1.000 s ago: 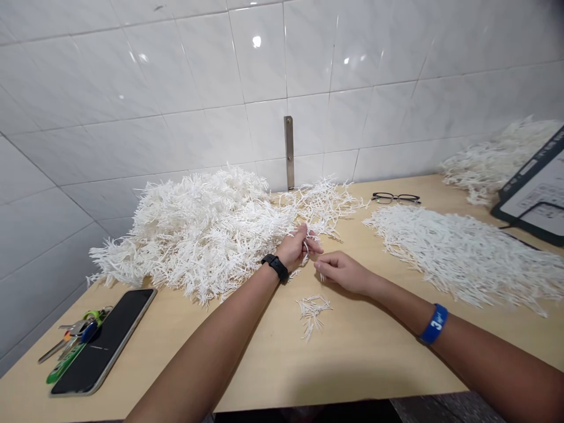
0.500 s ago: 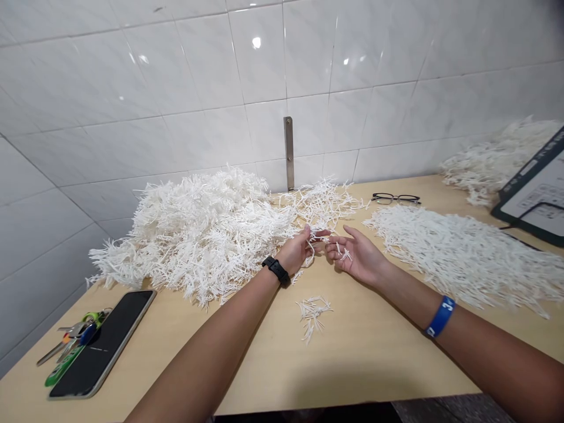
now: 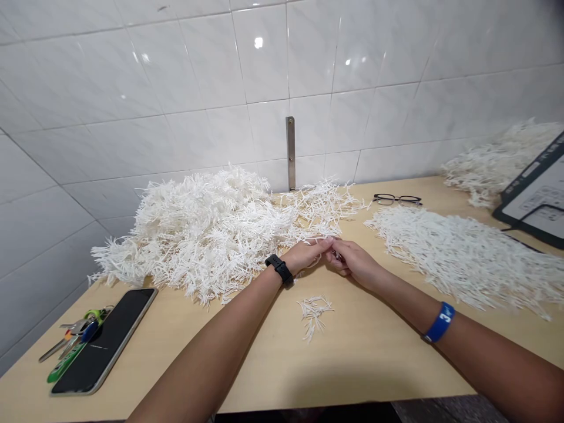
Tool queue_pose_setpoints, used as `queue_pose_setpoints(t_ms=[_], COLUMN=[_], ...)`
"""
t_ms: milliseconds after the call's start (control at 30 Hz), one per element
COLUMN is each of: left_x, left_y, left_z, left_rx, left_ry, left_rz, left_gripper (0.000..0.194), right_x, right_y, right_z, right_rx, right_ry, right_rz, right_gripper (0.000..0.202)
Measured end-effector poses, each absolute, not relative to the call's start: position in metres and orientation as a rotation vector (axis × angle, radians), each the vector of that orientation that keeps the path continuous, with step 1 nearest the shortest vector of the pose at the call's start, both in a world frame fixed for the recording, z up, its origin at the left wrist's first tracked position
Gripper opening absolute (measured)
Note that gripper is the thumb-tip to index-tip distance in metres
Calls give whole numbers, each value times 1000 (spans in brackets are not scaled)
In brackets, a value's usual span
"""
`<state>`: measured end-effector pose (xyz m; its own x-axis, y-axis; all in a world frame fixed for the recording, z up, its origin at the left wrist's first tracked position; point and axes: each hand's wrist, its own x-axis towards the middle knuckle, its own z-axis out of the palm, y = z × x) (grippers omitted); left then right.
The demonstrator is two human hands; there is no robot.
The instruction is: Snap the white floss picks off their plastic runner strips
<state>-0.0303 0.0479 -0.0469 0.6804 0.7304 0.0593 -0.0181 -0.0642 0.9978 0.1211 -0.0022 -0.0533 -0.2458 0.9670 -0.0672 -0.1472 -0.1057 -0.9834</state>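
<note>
My left hand (image 3: 305,255), below a black watch, is closed with thumb and fingers pinching a thin white branched strand that is mostly hidden. Its fingertips meet those of my right hand (image 3: 358,265), which is curled shut around some short white pieces, barely showing between the fingers. Left of my hands rises a big heap of white branched strands (image 3: 207,232). Just beyond my fingers, thinner bare-looking strands (image 3: 328,202) lie tangled. A small scatter of short white pieces (image 3: 315,314) rests on the table in front of my hands.
A broad spread of short white pieces (image 3: 462,255) covers the right side. Behind it stand another white heap (image 3: 497,158) and a dark-framed board (image 3: 540,194). Eyeglasses (image 3: 397,200) lie near the tiled wall (image 3: 202,76). At left are a phone (image 3: 106,343) and keys (image 3: 81,329).
My hands have come together at the fingertips. The right hand has gone from an open palm showing white pieces to curled fingers.
</note>
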Motion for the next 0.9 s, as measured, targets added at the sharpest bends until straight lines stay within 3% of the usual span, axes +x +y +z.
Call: queue_pose_setpoints(t_ms=[267, 500, 767, 900], left_x=[-26, -18, -16, -20], left_y=[47, 47, 49, 58], left_z=[-52, -62, -65, -62], left_rx=[1488, 1389, 1327, 1040], left_ry=[633, 689, 718, 781], left_rz=[671, 875, 859, 983], left_gripper=[50, 45, 41, 43], right_x=[119, 113, 115, 113], right_y=[-3, -2, -1, -9], right_z=[-52, -51, -57, -54], right_rx=[-1039, -1066, -1095, -1064], right_ry=[-1260, -1493, -1509, -1743], right_rz=[1469, 1108, 1261, 1149], right_gripper=[43, 43, 44, 40])
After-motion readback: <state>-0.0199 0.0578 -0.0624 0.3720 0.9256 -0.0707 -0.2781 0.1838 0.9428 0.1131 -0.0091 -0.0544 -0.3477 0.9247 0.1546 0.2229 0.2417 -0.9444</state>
